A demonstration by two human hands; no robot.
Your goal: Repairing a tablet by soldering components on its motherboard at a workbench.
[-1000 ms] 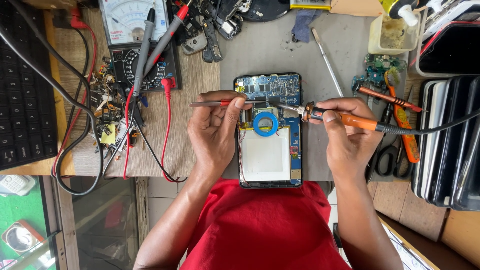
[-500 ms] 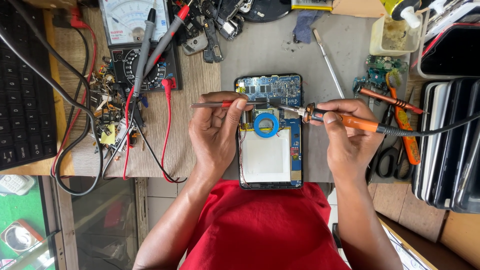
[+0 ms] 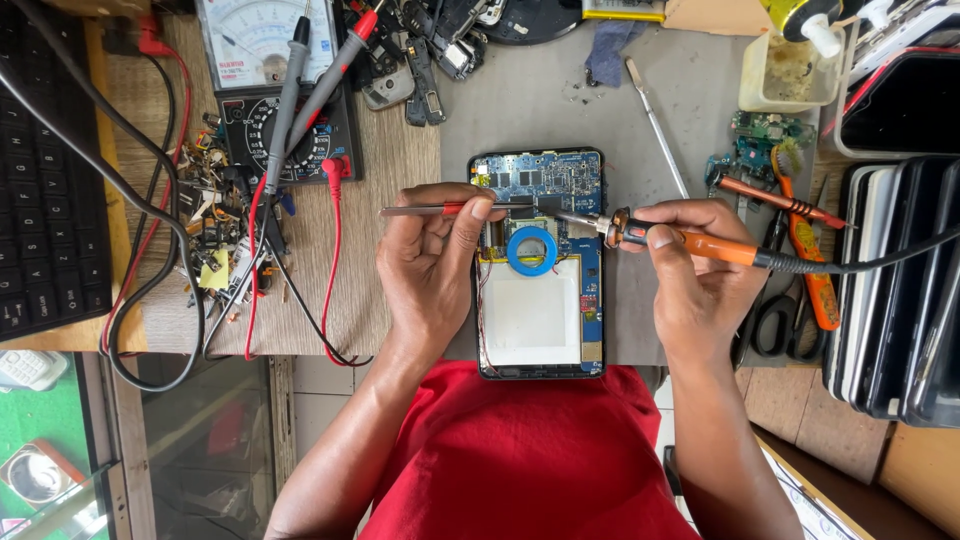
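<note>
An opened tablet lies on the grey mat, showing a blue circuit board, a white battery and a small blue tape roll. My left hand pinches a pair of tweezers whose tips rest on the board near the top of the battery. My right hand grips an orange-handled soldering iron, its tip pointing left onto the board close to the tweezer tips.
An analogue multimeter with red and black probes lies at the upper left, beside a keyboard. Loose parts, a screwdriver, scissors, a plastic tub and a stack of tablets crowd the right.
</note>
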